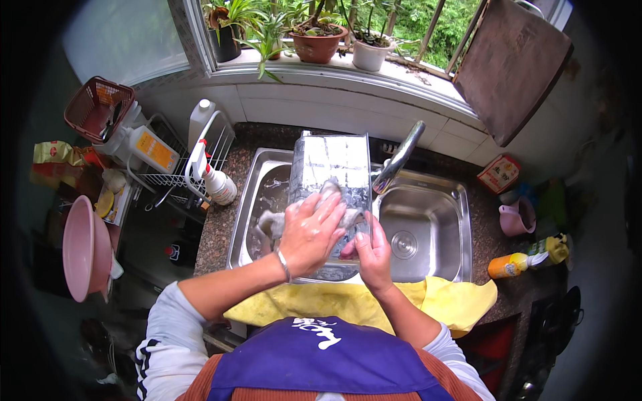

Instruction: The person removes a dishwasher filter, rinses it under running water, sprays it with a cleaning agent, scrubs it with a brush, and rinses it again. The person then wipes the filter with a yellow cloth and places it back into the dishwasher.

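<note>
A wet, clear plastic bin or drawer (pixel 331 155) is tilted over the left basin of a steel double sink (pixel 235 240). My left hand (pixel 308 233) presses a wet grey cloth (pixel 273 223) flat against its face; suds show on the fingers. At the bin's lower right edge, my right hand (pixel 372 250) grips the rim, with the thumb on the near side and some fingers seen through the plastic. Behind the divider stands a chrome faucet (pixel 401 155), right of the bin. Water lies in the left basin, partly hidden by the bin.
Along the sink's front edge lies a yellow cloth (pixel 321 301). A spray bottle (pixel 220 186) and a wire rack (pixel 173 178) stand left. To the right are a pink cup (pixel 516 218) and an orange bottle (pixel 506 265). Potted plants (pixel 318 45) line the sill; a board (pixel 516 70) hangs right.
</note>
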A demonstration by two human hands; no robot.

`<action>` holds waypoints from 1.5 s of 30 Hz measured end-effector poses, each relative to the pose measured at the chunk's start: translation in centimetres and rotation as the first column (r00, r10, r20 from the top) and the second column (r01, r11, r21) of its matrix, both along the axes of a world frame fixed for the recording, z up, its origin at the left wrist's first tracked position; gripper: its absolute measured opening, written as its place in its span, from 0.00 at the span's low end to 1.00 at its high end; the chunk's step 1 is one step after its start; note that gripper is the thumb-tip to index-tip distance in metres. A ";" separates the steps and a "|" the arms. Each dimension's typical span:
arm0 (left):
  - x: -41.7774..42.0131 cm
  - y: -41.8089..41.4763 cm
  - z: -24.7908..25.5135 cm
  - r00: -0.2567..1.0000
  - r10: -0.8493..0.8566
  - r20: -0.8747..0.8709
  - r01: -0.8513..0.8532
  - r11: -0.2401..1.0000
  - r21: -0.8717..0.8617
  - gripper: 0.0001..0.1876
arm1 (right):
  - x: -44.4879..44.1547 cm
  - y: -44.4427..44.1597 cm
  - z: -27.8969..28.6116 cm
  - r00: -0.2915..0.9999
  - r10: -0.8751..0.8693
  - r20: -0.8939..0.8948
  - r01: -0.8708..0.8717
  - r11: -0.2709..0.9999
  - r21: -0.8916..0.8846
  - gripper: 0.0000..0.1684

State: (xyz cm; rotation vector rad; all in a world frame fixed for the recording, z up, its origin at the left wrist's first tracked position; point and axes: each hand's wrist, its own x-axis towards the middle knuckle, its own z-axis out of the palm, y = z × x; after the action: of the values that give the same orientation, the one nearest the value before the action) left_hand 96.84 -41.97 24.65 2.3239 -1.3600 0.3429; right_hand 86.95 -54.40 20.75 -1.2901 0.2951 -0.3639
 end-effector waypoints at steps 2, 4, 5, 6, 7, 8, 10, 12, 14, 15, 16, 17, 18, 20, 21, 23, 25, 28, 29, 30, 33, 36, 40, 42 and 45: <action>2.5 -2.1 -1.0 0.994 -0.015 0.104 0.014 1.000 0.011 0.21 | 0.2 -0.2 0.1 1.000 0.010 0.009 -0.010 1.000 -0.010 0.30; 6.1 -4.8 -2.1 0.985 0.022 0.170 -0.026 1.000 0.016 0.20 | 0.1 -0.4 0.1 1.000 -0.004 0.002 0.004 1.000 -0.025 0.29; 7.9 -6.1 -2.3 0.981 0.044 0.188 -0.046 0.999 0.006 0.20 | 0.0 -0.3 0.0 1.000 -0.012 0.009 0.012 1.000 -0.024 0.30; 9.4 -7.3 -1.9 0.982 0.070 0.177 -0.075 0.997 0.023 0.19 | 0.1 -0.2 -0.2 1.000 -0.016 0.013 0.017 0.999 -0.030 0.31; 10.7 -8.0 -1.4 0.979 0.107 0.172 -0.115 0.993 0.039 0.18 | 0.2 0.1 -0.2 1.000 -0.009 0.023 0.010 0.999 -0.035 0.31; 11.5 -8.5 -1.0 0.978 0.171 0.117 -0.181 0.980 0.080 0.18 | 0.5 0.2 0.0 1.000 -0.010 0.009 0.010 0.998 -0.064 0.33; 11.6 -10.1 -0.1 0.972 0.233 0.007 -0.230 0.957 0.179 0.18 | 0.9 -0.2 0.2 0.999 -0.031 0.039 0.031 0.999 -0.013 0.34; 10.4 -9.5 -1.1 0.982 0.170 0.088 -0.179 0.979 0.103 0.18 | 0.7 0.2 0.4 0.998 -0.049 0.050 0.051 0.998 -0.032 0.35; 8.0 -8.8 -2.0 0.991 0.095 0.090 -0.101 0.993 0.062 0.19 | 0.9 0.0 0.0 0.990 -0.103 0.093 0.100 0.994 0.041 0.33; 6.6 -8.1 -2.0 0.999 0.037 0.028 -0.039 0.996 0.076 0.21 | 0.9 0.0 -0.3 0.986 -0.126 0.106 0.118 0.990 0.082 0.32; 5.1 -7.1 -1.8 1.000 0.002 0.027 -0.005 0.996 0.089 0.21 | 0.7 -0.3 -0.3 0.993 -0.104 0.051 0.100 0.992 0.077 0.31; 3.6 -6.1 -1.6 0.999 -0.031 0.026 0.028 0.994 0.101 0.22 | 0.9 -0.2 -0.7 0.985 -0.146 0.089 0.146 0.989 0.004 0.31; 2.3 -5.0 -1.3 0.997 -0.069 0.024 0.067 0.995 0.079 0.22 | 1.3 -0.2 -1.2 0.974 -0.183 0.137 0.193 0.979 -0.061 0.30; -0.5 -2.8 -0.6 0.994 -0.107 0.030 0.105 0.993 0.053 0.22 | 1.6 0.2 -0.9 0.968 -0.177 0.177 0.183 0.983 -0.023 0.29; -1.9 -1.8 0.0 0.992 -0.126 0.028 0.125 0.991 0.052 0.22 | 1.6 0.2 -1.2 0.966 -0.182 0.187 0.185 0.983 0.001 0.29; -3.6 -0.2 -0.2 0.983 -0.184 0.023 0.183 0.982 0.047 0.23 | 1.6 0.0 -2.3 0.962 -0.193 0.195 0.187 0.981 0.046 0.29; -4.4 1.2 -0.4 0.976 -0.191 0.106 0.182 0.980 0.082 0.20 | 1.3 0.5 -1.5 0.972 -0.161 0.174 0.158 0.987 0.031 0.27; -4.2 3.9 -2.7 0.906 -0.213 0.367 0.174 0.975 0.137 0.20 | 1.9 0.8 -1.8 0.973 -0.176 0.150 0.176 0.984 0.015 0.24; -3.8 4.6 -5.2 0.825 -0.197 0.530 0.157 0.980 0.120 0.21 | 1.7 0.7 -1.7 0.986 -0.133 0.103 0.132 0.991 0.008 0.24; -3.7 5.2 -5.9 0.767 -0.189 0.614 0.114 0.981 0.160 0.21 | 1.3 0.5 -1.4 0.994 -0.094 0.053 0.093 0.996 0.004 0.23; -3.6 5.6 -8.4 0.665 -0.178 0.725 0.022 0.975 0.219 0.23 | 1.5 0.4 -0.7 0.998 -0.064 0.029 0.063 0.998 0.028 0.20; -3.9 5.6 -11.1 0.647 -0.156 0.746 -0.052 0.967 0.248 0.24 | 1.2 0.6 -0.6 0.998 -0.058 0.008 0.057 0.997 0.061 0.19; -4.2 5.8 -11.4 0.665 -0.145 0.733 -0.051 0.970 0.239 0.23 | 1.2 0.8 0.0 1.000 0.001 0.009 -0.002 0.990 0.144 0.16; -3.6 6.4 -10.6 0.659 -0.116 0.743 0.037 0.992 0.122 0.20 | 1.5 0.9 0.2 0.999 0.044 0.013 -0.046 0.983 0.176 0.13; -2.1 7.1 -8.4 0.688 -0.136 0.713 0.208 0.978 -0.015 0.11 | 2.6 1.4 0.4 0.995 0.098 0.012 -0.099 0.973 0.208 0.08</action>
State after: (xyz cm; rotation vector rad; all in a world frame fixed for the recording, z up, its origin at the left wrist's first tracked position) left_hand 94.72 -34.89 16.24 2.0135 -1.8287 1.3267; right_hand 89.59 -53.03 21.17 -1.0932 0.2598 -0.2424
